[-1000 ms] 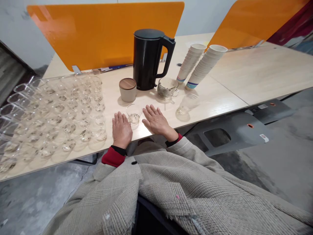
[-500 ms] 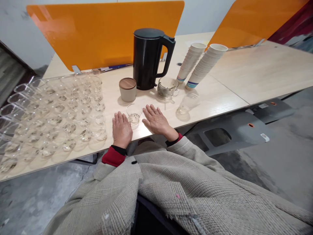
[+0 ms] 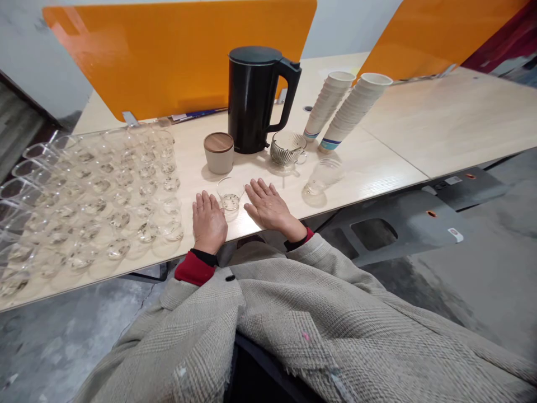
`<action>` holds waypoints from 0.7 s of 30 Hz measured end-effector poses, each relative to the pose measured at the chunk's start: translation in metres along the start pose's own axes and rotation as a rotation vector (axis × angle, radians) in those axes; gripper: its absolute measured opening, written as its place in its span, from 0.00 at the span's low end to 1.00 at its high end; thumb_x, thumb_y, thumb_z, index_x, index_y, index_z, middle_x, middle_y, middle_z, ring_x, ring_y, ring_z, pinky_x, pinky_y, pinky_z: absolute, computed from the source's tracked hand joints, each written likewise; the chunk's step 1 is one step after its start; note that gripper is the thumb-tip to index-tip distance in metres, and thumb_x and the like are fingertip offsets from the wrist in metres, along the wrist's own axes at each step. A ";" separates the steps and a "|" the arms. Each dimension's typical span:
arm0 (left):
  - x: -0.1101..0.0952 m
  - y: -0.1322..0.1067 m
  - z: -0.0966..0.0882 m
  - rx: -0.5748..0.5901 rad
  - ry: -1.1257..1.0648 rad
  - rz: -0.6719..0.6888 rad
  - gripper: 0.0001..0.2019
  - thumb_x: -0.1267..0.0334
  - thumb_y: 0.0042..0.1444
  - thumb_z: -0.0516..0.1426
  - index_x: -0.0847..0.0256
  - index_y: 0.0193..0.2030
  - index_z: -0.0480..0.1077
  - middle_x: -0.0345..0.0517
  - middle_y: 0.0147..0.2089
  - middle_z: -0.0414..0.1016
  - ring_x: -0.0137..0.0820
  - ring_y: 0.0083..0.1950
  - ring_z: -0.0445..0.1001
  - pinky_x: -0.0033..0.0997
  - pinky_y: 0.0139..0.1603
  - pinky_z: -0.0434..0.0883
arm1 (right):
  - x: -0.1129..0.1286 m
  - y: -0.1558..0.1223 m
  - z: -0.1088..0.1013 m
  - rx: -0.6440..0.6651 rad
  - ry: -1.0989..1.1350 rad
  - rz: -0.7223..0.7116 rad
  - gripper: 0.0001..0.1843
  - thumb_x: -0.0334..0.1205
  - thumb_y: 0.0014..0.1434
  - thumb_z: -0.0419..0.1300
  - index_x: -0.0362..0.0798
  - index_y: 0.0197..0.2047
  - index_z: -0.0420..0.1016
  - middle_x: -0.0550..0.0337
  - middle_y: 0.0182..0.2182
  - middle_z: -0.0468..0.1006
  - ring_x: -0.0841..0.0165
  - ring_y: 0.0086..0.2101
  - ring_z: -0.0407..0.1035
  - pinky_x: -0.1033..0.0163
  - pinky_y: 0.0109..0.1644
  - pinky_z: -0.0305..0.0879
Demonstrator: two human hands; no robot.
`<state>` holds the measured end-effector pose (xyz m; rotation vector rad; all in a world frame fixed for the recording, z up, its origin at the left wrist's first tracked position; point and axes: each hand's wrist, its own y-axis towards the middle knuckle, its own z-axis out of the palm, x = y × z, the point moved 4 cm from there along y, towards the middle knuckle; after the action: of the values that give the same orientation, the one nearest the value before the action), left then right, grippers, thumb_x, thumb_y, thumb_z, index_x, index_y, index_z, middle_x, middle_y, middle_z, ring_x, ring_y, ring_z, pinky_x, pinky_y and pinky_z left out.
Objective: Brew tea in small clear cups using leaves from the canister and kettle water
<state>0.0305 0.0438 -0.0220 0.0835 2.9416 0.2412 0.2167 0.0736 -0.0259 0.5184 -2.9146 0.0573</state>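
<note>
My left hand (image 3: 210,223) lies flat on the table near its front edge, palm down, holding nothing. To its right, my right hand (image 3: 269,206) rests palm down too, fingers stretched out and holding nothing. Between them stands a small clear cup (image 3: 230,196) with dark bits at its bottom. Behind that cup sits a beige canister (image 3: 218,157) with a wooden lid. A ribbed glass cup (image 3: 287,151) with a handle, dark bits inside, stands beyond my right hand. Further right is a clear plastic cup or short stack (image 3: 322,178).
Rows of clear cups (image 3: 98,207) with dark bits in them cover the table's left side. A black electric kettle (image 3: 254,101) stands at the back, before an orange divider (image 3: 168,56). Two stacks of paper cups (image 3: 354,112) stand right of it. Grey chairs (image 3: 403,218) sit beyond the front edge.
</note>
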 end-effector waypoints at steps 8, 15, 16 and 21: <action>-0.001 0.000 -0.001 0.008 0.007 -0.005 0.29 0.64 0.73 0.46 0.78 0.76 0.62 0.71 0.81 0.57 0.55 0.85 0.52 0.60 0.83 0.53 | 0.002 -0.001 -0.003 0.014 -0.006 0.011 0.39 0.52 0.77 0.46 0.41 0.83 0.51 0.45 0.82 0.44 0.49 0.81 0.38 0.38 0.83 0.36; -0.001 0.000 -0.001 0.019 0.017 -0.002 0.29 0.65 0.73 0.46 0.78 0.76 0.62 0.71 0.82 0.56 0.55 0.84 0.52 0.60 0.83 0.53 | 0.001 0.000 -0.002 0.007 -0.004 0.005 0.39 0.52 0.77 0.45 0.41 0.83 0.51 0.46 0.82 0.44 0.49 0.81 0.38 0.37 0.83 0.36; -0.001 0.000 -0.001 0.016 0.014 -0.002 0.29 0.64 0.73 0.46 0.78 0.76 0.62 0.71 0.82 0.56 0.55 0.84 0.52 0.59 0.83 0.53 | 0.001 0.000 -0.001 0.009 -0.004 0.005 0.39 0.53 0.77 0.45 0.41 0.83 0.51 0.46 0.82 0.44 0.49 0.81 0.38 0.37 0.83 0.36; -0.001 0.000 -0.002 0.028 0.027 -0.004 0.29 0.65 0.73 0.46 0.80 0.76 0.61 0.72 0.82 0.55 0.55 0.85 0.52 0.59 0.84 0.53 | 0.001 0.000 -0.002 0.006 -0.011 0.005 0.39 0.53 0.77 0.45 0.42 0.83 0.51 0.46 0.82 0.44 0.49 0.81 0.38 0.37 0.83 0.35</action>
<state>0.0316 0.0434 -0.0201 0.0795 2.9721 0.2027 0.2164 0.0730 -0.0241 0.5141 -2.9273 0.0640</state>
